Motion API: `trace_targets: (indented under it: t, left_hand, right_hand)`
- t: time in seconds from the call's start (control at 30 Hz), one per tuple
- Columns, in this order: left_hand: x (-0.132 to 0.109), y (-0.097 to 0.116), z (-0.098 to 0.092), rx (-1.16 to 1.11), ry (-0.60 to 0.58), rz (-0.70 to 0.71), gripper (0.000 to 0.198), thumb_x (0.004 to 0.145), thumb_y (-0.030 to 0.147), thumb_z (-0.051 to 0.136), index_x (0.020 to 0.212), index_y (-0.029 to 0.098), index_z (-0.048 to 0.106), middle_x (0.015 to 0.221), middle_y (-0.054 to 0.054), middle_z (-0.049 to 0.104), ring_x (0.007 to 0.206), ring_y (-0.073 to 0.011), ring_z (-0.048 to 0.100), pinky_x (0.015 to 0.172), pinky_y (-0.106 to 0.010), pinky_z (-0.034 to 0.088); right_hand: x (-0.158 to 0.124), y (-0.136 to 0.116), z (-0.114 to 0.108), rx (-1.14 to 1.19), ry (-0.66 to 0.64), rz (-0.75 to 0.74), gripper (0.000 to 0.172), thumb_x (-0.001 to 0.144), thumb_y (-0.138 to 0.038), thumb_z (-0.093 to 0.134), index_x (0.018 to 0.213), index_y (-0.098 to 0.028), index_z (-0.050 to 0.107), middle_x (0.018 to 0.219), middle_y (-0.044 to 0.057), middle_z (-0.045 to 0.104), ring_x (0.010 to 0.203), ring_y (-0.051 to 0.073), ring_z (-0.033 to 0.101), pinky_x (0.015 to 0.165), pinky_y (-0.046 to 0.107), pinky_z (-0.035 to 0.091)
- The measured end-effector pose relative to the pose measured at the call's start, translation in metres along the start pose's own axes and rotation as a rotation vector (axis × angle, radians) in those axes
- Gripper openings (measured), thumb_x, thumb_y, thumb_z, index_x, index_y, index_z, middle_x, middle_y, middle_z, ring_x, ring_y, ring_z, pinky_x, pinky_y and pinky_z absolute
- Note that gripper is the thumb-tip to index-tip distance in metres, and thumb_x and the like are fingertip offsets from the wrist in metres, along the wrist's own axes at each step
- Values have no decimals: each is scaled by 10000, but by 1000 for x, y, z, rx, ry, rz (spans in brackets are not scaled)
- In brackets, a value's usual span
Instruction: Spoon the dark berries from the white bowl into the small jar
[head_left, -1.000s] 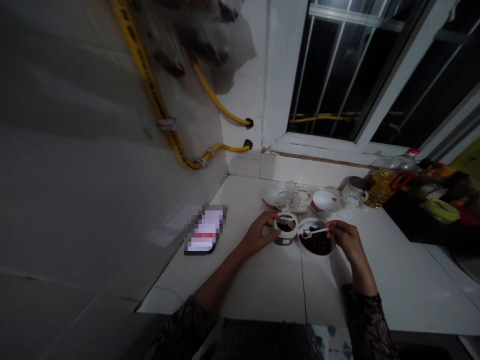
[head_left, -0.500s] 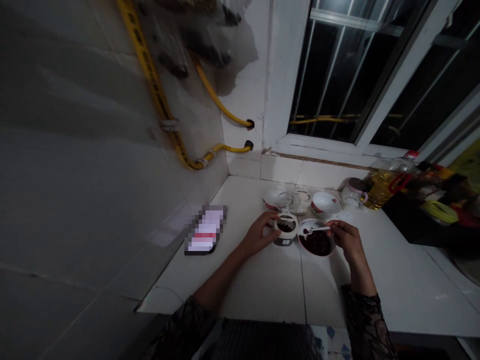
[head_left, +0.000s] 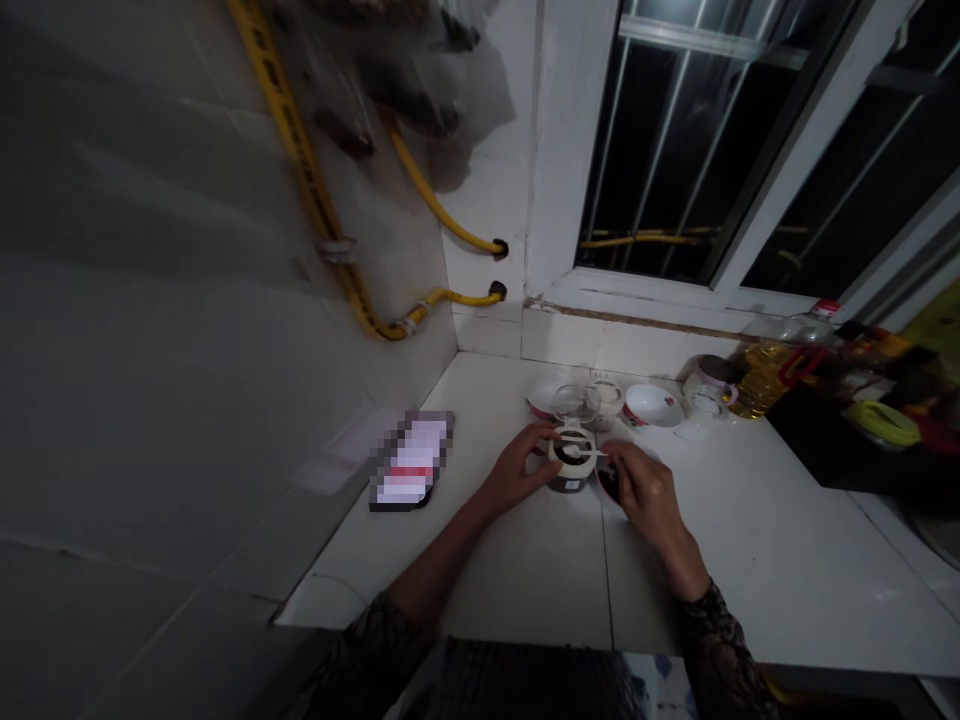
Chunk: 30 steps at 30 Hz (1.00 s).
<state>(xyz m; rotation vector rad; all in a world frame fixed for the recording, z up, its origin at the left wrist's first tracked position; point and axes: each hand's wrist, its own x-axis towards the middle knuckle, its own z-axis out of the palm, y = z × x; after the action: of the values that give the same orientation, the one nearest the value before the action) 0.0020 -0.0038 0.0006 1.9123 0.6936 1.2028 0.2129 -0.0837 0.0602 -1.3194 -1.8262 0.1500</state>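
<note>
- white tiled counter (head_left: 525,590) fills the corner below a barred window and carries everything; a yellow hose (head_left: 300,170) runs down the wall at the left.
- oil bottle (head_left: 761,365) stands well apart at the back right, and a white bowl (head_left: 651,405) sits with some glass cups just behind the hands.
- right hand (head_left: 646,498) has its fingers drawn together, pinching the handle end of the spoon; the back of the hand covers most of the dark-filled bowl.
- left hand (head_left: 517,470) curls round the side of the small jar, fingers wrapped on its far side and thumb on the near side.
- dark-filled bowl (head_left: 606,482) sits just right of the jar, with only its left edge showing.
- small jar (head_left: 568,478) stands upright on the counter between the two hands, mouth open, something dark inside. it looks rigid, light and smooth-walled, so it could slide or tip on glazed tile. the safest hold is low around the body, clear of the pale rim.
- spoon (head_left: 581,452) lies across the jar's mouth. it looks thin, stiff and very light, best pinched near the handle's end and kept level.
</note>
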Motion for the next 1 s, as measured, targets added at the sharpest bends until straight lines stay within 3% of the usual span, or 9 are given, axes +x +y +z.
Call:
trace_targets:
  t: [0.07, 0.23, 0.37, 0.5, 0.73, 1.0]
  left_hand:
    - [0, 1, 0, 0, 0, -4, 308, 853, 325, 656, 1135, 214, 601, 1253, -112, 608, 1172, -246, 592, 859, -332, 541]
    - [0, 2, 0, -5, 0, -12, 309, 842, 335, 666, 1122, 220, 606, 1267, -112, 602, 1190, -256, 579, 849, -332, 536]
    - [1, 3, 0, 1, -3, -12, 303, 846, 324, 656, 1124, 220, 597, 1270, -113, 600, 1172, -252, 589, 848, -333, 529]
    - [1, 4, 0, 2, -4, -4, 298, 844, 319, 660, 1121, 225, 603, 1258, -106, 611, 1166, -253, 591, 841, -333, 533]
    - [0, 1, 0, -3, -7, 1, 309, 848, 310, 654, 1138, 219, 596, 1252, -108, 608, 1162, -249, 593, 856, -335, 535]
    - [0, 2, -1, -3, -3, -18, 313, 846, 343, 664, 1128, 222, 606, 1259, -103, 611, 1162, -246, 592, 866, -336, 535]
  right_hand:
    - [0, 3, -5, -44, 15, -57, 292, 949, -273, 374, 987, -210, 658, 913, 85, 733, 806, 192, 691, 747, 299, 531]
    - [2, 19, -35, -224, 133, 39, 264, 950, -274, 397, 960, -208, 652, 805, 64, 715, 703, 190, 673, 686, 295, 519]
    - [2, 32, -56, -506, 26, 10, 287, 868, -161, 424, 1011, -199, 669, 839, 75, 741, 729, 203, 699, 645, 283, 494]
    - [0, 34, -60, -718, -159, 48, 328, 788, -77, 465, 987, -207, 691, 879, 93, 766, 707, 210, 701, 579, 276, 443]
    - [3, 16, -54, -563, -362, 41, 321, 851, -106, 413, 946, -214, 699, 838, 65, 772, 730, 201, 711, 625, 271, 445]
    - [23, 35, -61, -638, -262, 52, 323, 848, -95, 462, 1048, -203, 691, 955, 102, 777, 792, 229, 726, 631, 279, 452]
